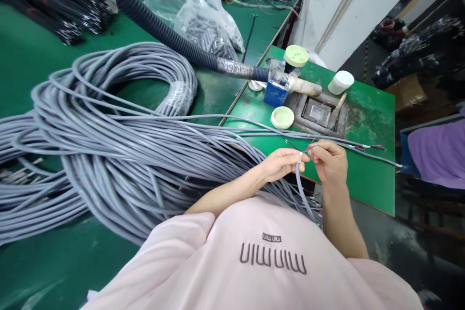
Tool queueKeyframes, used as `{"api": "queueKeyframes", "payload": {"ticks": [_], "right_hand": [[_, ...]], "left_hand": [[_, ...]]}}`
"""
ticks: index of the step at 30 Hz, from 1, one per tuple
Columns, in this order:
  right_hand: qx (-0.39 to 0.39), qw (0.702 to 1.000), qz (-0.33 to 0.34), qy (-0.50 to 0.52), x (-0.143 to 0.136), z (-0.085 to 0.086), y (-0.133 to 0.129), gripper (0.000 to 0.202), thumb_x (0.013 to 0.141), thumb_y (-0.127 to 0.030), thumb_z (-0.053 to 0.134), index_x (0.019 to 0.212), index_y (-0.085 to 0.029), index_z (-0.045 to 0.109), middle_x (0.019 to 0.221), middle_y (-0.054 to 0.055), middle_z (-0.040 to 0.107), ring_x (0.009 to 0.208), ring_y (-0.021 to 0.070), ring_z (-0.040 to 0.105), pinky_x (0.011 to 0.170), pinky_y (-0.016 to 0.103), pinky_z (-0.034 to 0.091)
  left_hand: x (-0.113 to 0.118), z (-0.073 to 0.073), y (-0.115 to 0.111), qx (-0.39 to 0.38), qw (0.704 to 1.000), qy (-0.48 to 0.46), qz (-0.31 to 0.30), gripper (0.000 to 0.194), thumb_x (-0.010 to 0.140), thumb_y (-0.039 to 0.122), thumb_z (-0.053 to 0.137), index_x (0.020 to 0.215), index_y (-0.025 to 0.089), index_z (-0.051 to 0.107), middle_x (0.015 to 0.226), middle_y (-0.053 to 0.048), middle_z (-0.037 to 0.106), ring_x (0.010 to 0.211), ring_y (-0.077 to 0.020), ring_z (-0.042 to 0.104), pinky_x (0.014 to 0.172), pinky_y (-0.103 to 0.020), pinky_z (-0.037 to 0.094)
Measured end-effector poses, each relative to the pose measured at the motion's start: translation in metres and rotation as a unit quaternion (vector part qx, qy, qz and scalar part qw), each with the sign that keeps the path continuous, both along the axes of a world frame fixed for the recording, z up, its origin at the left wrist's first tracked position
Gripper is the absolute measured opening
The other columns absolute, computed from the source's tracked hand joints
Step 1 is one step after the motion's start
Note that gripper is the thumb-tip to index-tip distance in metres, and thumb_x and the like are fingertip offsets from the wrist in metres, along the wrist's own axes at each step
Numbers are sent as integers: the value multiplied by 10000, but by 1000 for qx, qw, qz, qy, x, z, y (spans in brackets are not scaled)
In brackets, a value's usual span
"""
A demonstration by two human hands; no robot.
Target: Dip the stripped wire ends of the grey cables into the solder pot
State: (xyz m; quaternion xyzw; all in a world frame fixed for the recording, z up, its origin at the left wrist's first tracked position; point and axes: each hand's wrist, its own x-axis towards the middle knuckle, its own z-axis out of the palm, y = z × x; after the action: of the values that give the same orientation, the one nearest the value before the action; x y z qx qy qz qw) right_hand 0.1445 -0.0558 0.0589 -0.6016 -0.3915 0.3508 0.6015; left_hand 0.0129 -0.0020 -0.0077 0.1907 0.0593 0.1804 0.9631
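My left hand (285, 163) is closed on the stripped end of a grey cable (300, 185), which hangs down from it toward my shirt. Thin coloured wires (307, 149), red, blue and dark among them, fan out of the cable end. Just to the right, my right hand (330, 157) pinches one or more of these wires between thumb and fingertips. Behind both hands, several other grey cables (327, 139) cross the green board, their bared ends pointing right.
A large grey cable coil (119, 121) covers the table at left. On the green board (374, 121) stand a solder pot (319, 111), a white jar (340, 82), round pale-green lids (282, 117) and a blue box (275, 94). A ribbed black hose (163, 34) arches over the table.
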Motion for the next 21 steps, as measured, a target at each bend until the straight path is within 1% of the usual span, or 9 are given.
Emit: {"api": "queueKeyframes", "payload": {"ticks": [3,5,7,11,14,16,18,19,21], "right_hand": [[4,997,-29,-77,3,-7,-9,69,751,-226,722,804,-238,766,597,-24,586,507,107,493,516,260,409],[20,982,-51,-183,4,-8,-16,169,801,-229,691,950,-273,757,737,0,655,631,148,582,606,301,484],[59,945,-24,-320,4,-8,-23,317,821,-212,674,1119,-315,705,948,30,696,852,210,639,779,389,528],[132,836,115,-520,2,-8,-25,486,810,-155,687,1246,-361,626,1313,50,599,1214,285,538,1010,505,452],[163,814,139,-540,1,-6,-14,403,837,-186,673,1200,-359,648,1317,33,607,1244,283,528,1006,492,475],[179,830,125,-514,3,-1,-2,339,871,-216,632,1188,-337,654,1240,27,659,1207,278,564,994,500,490],[174,856,83,-480,7,5,13,284,904,-241,587,1170,-302,666,1161,34,696,1154,272,601,983,506,496],[162,869,54,-464,10,7,21,253,917,-254,571,1143,-285,679,1125,39,707,1119,266,620,974,501,501],[130,895,3,-427,18,9,40,203,930,-291,561,1068,-259,706,1050,43,722,1032,250,657,938,474,520]], "left_hand": [[1,-2,4,-29,999,-10,20,363,660,400,831,863,113,740,680,-43,671,614,-104,623,633,-216,482],[1,-3,8,-46,998,-14,35,341,680,379,819,874,113,732,691,-39,672,617,-102,625,651,-225,495],[1,-2,12,-65,996,-13,54,314,702,356,803,889,117,722,697,-32,673,617,-101,628,666,-234,506],[2,0,18,-90,992,-15,89,281,723,323,783,913,129,709,724,-20,680,631,-95,631,657,-220,506],[2,3,19,-61,992,-11,111,348,729,379,778,977,144,704,784,-20,694,654,-85,627,661,-208,501],[0,4,20,15,989,22,144,423,770,457,729,1063,155,690,847,-40,711,684,-93,633,692,-225,505],[-6,1,20,144,963,86,209,456,817,490,669,1120,149,676,893,-70,725,729,-114,640,728,-252,503],[-10,-1,21,228,932,125,251,438,836,479,650,1114,143,681,899,-82,729,749,-125,638,743,-265,497],[-18,-9,22,409,830,190,328,349,866,426,625,1048,140,708,884,-88,735,763,-140,624,760,-289,481]]}}
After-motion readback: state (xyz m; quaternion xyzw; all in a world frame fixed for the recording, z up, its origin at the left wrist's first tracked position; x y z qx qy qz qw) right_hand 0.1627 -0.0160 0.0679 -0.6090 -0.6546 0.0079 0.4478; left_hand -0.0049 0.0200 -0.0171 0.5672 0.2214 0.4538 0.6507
